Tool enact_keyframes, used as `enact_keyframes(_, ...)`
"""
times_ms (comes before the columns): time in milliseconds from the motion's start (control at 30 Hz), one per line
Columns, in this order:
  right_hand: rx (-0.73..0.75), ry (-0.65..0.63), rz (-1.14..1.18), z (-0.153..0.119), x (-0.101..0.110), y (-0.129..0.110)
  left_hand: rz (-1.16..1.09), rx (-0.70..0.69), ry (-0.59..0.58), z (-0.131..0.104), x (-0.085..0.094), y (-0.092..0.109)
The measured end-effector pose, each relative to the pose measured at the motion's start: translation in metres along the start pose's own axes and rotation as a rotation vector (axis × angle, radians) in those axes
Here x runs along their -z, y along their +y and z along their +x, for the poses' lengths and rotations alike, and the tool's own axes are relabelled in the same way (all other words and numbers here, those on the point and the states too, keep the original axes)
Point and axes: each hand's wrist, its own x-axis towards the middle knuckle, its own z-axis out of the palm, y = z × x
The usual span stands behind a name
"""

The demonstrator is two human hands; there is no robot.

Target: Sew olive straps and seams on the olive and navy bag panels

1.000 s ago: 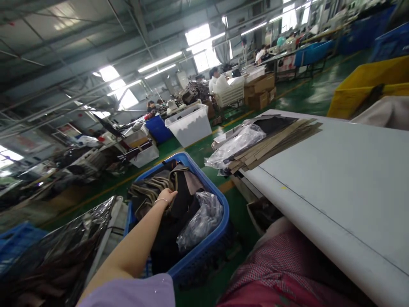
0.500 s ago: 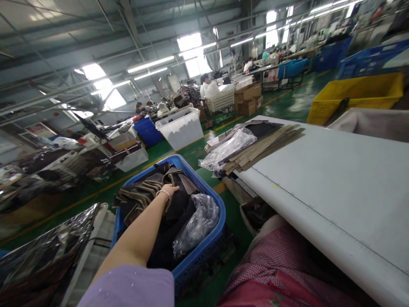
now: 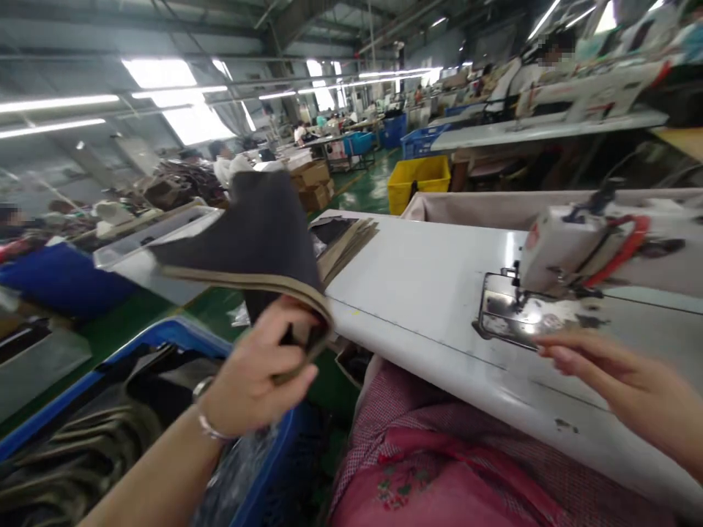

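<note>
My left hand (image 3: 263,373) is closed around a dark grey fabric piece (image 3: 258,227) with a tan bound edge. The cloth hangs in the air between the blue basket (image 3: 181,326) and the white sewing table (image 3: 417,271), blurred by motion. More dark pieces with tan edges (image 3: 110,439) lie piled in the basket at lower left. On the right, my right hand (image 3: 620,388) hovers at the front of the sewing machine (image 3: 565,249), its fingers stretched out near the metal needle plate (image 3: 510,307). Nothing shows in those fingers.
Tan strips (image 3: 348,249) lie on the table's far left corner. Behind the table are a pale cloth-lined bin (image 3: 466,208) and a yellow crate (image 3: 420,179). My lap, in a red checked apron (image 3: 417,454), sits against the table edge. A person (image 3: 510,80) is at another machine beyond.
My left hand has lifted a fabric piece out of the blue basket towards the table. The view has turned right, bringing the sewing machine and my right hand into sight.
</note>
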Motion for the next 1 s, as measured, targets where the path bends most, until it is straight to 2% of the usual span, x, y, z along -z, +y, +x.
enact_keyframes(67, -0.116, -0.138, 0.273, -0.006, -0.006, -0.010, 0.012, -0.326, -0.268, 0.029, -0.052, 0.034)
enact_keyframes(133, -0.209, -0.179, 0.444, -0.011, -0.016, -0.015, -0.013, -0.552, -0.473, 0.049, -0.104, 0.053)
enact_keyframes(200, -0.276, -0.133, 0.392, -0.016, -0.029, -0.014, -0.093, -0.599, -0.589, 0.064, -0.144, 0.059)
enact_keyframes(267, -0.301, -0.074, 0.285, -0.022, -0.040, -0.008, -0.157, -0.478, -0.610, 0.079, -0.166, 0.052)
enact_keyframes(433, -0.298, -0.072, 0.293, -0.038, -0.047, 0.002, 0.000, -0.040, -0.373, 0.125, -0.183, 0.001)
enact_keyframes(533, -0.353, -0.104, 0.350, -0.038, -0.042, -0.001, 0.092, 0.068, -0.336, 0.143, -0.193, -0.023)
enact_keyframes(567, -0.343, -0.095, 0.318, -0.035, -0.041, -0.004, 0.108, 0.069, -0.334, 0.146, -0.195, -0.026)
enact_keyframes(633, -0.248, 0.001, 0.128, -0.028, -0.041, -0.011, 0.129, 0.037, -0.317, 0.145, -0.197, -0.022)
enact_keyframes(733, 0.020, 0.231, -0.276, -0.014, -0.049, -0.028, 0.134, -0.081, -0.327, 0.133, -0.197, -0.002)
enact_keyframes(767, 0.118, 0.257, -0.376, -0.009, -0.053, -0.035, 0.125, -0.133, -0.354, 0.128, -0.197, 0.006)
enact_keyframes(833, 0.292, 0.195, -0.504, 0.003, -0.062, -0.050, 0.095, -0.226, -0.429, 0.121, -0.196, 0.017)
enact_keyframes(900, 0.403, 0.056, -0.564, 0.017, -0.071, -0.065, 0.058, -0.287, -0.503, 0.119, -0.193, 0.023)
enact_keyframes(1000, 0.409, -0.153, -0.582, 0.039, -0.080, -0.083, -0.008, -0.302, -0.599, 0.127, -0.181, 0.022)
